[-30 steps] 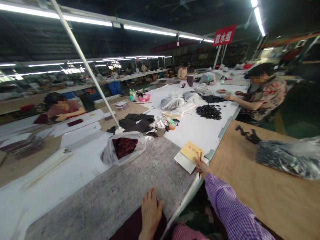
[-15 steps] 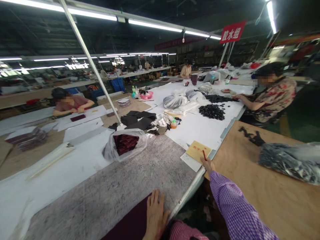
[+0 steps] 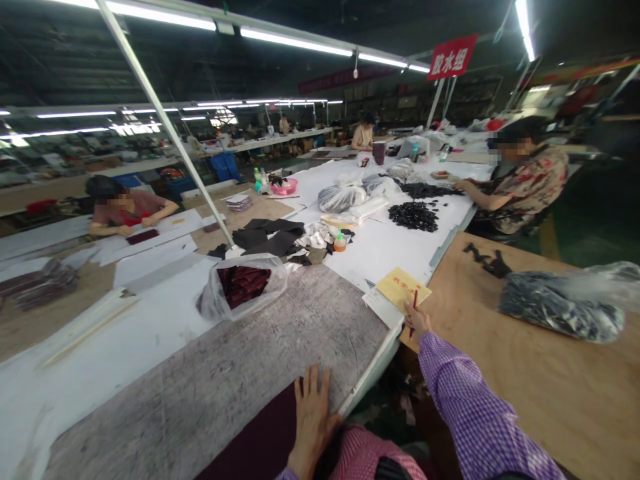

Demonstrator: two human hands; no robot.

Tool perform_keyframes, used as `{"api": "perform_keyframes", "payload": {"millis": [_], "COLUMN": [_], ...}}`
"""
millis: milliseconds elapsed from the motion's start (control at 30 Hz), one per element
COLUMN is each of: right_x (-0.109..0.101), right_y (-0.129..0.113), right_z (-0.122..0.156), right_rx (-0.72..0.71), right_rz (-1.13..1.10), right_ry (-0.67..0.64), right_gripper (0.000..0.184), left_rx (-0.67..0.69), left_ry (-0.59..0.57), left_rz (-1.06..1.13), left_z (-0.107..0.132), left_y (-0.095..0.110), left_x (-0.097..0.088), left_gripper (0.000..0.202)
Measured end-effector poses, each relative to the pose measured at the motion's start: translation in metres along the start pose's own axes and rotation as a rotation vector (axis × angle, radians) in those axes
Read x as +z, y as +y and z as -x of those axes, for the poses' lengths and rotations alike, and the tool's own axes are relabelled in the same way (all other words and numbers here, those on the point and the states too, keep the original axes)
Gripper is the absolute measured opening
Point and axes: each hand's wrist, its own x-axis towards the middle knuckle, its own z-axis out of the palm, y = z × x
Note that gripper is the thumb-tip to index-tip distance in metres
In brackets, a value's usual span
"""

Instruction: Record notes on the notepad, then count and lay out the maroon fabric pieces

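Note:
My left hand (image 3: 313,412) lies with fingers stretched out at the right edge of a dark maroon sheet (image 3: 255,437), on the grey board (image 3: 225,373) in front of me. Out to the right, my right hand (image 3: 419,320) is closed round a slim dark red pen (image 3: 415,308), held nearly upright. Just beyond those fingers is a yellow notebook (image 3: 400,287) with red characters on its cover. A white sheet of paper (image 3: 379,308) sticks out from under it, close to the table's edge.
A clear plastic bag of maroon pieces (image 3: 245,283) stands behind the board. Dark scraps (image 3: 270,237), an orange bottle (image 3: 340,242) and heaped black pieces (image 3: 414,216) lie farther back. Co-workers sit at left (image 3: 130,207) and right (image 3: 530,180). A wooden board (image 3: 540,373) holds a plastic-wrapped bundle (image 3: 560,303).
The pen in my right hand has turned more upright, its lower end now showing below my fingers. The notebook has shifted slightly. My left hand stays on the maroon sheet.

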Motion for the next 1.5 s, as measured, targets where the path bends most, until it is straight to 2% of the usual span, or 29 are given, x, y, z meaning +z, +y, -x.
{"api": "perform_keyframes", "payload": {"millis": [100, 233, 400, 567, 733, 867, 967, 1067, 1167, 1333, 1500], "right_x": [-0.019, -0.053, -0.092, -0.115, -0.117, -0.112, -0.111, -0.113, -0.117, -0.121, -0.115], "right_y": [0.003, 0.012, 0.025, 0.036, 0.053, 0.068, 0.073, 0.073, 0.073, 0.077, 0.08], "right_z": [0.018, 0.049, 0.084, 0.11, 0.123, 0.128, 0.132, 0.135, 0.137, 0.142, 0.144], "right_rx": [-0.025, 0.011, 0.091, 0.187, 0.257, 0.263, 0.264, 0.266, 0.27, 0.291, 0.278], "right_rz": [-0.116, -0.181, -0.163, -0.083, 0.002, 0.024, 0.024, 0.019, 0.012, 0.001, -0.036], "right_ry": [0.058, 0.074, 0.06, 0.023, -0.011, 0.004, 0.003, -0.02, -0.039, -0.048, -0.046], "right_gripper": [0.05, 0.051, 0.048, 0.04, 0.033, 0.032, 0.036, 0.041, 0.042, 0.039, 0.043], "left_rx": [-0.008, 0.02, 0.103, 0.106, 0.102, 0.117, 0.128, 0.189, 0.221, 0.114, 0.161], "left_ry": [0.043, 0.08, 0.105, 0.136, 0.092, 0.008, -0.037, -0.081, -0.076, -0.022, -0.037], "left_rz": [0.021, 0.054, 0.053, 0.039, 0.02, 0.013, -0.01, -0.017, -0.011, -0.058, -0.211], "left_z": [-0.001, 0.0, 0.0, 0.0, 0.0, 0.0, -0.003, -0.008, -0.009, -0.007, -0.008], "left_y": [-0.001, -0.002, 0.0, -0.002, -0.003, 0.0, 0.008, 0.016, 0.017, 0.017, 0.032], "left_x": [-0.008, -0.017, -0.032, -0.049, -0.055, -0.04, -0.027, -0.022, -0.023, -0.027, -0.023], "left_gripper": [0.071, 0.062, 0.056, 0.055, 0.057, 0.061, 0.076, 0.086, 0.078, 0.064, 0.069]}}
